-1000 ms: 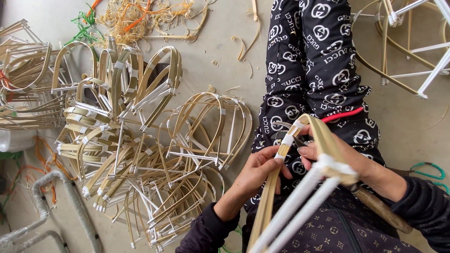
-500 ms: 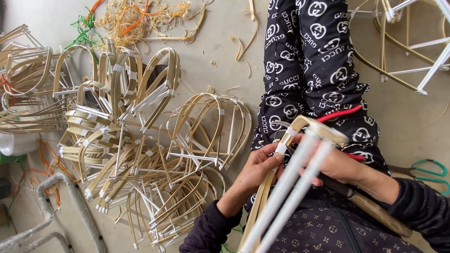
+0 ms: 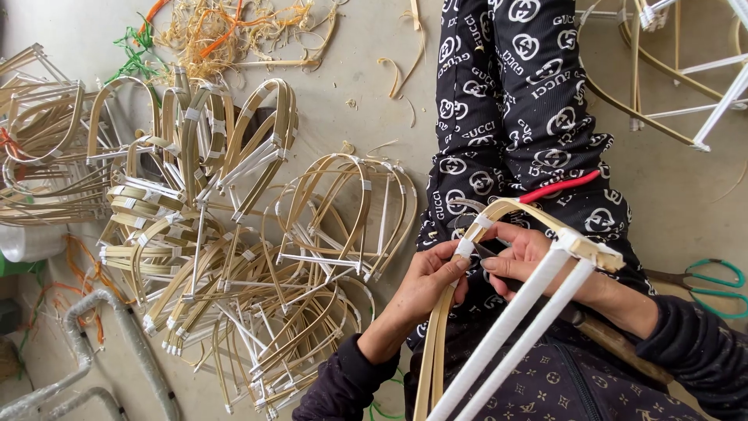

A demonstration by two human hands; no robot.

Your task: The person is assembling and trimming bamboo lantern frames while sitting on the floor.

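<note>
Bent bamboo-strip frame [image 3: 499, 214] with white-wrapped joints lay across the person's lap, held between both hands, its two white-wrapped straight rods [image 3: 514, 335] running down toward the camera. Largest of all, well off to the left of the hands, a heap of finished arched bamboo frames [image 3: 234, 257] covered the grey concrete floor [image 3: 374, 117]; judging by that pile, many pieces were done, while this one was only at the stage of having a joint bound. Beyond the pile, further left and up, lay a tangle of pale shavings and orange and green string [image 3: 226, 27]. Just right of the hands, green-handled scissors [image 3: 713, 281] rested on the floor. The left hand [image 3: 425, 284] was closed, pinching the strips at a white binding. The right hand [image 3: 526, 257] was curled around the arch near it, fingers pressing a small dark tool; what kind could not be told. A red-coated wire [image 3: 559, 187] lay just above the hands.
</note>
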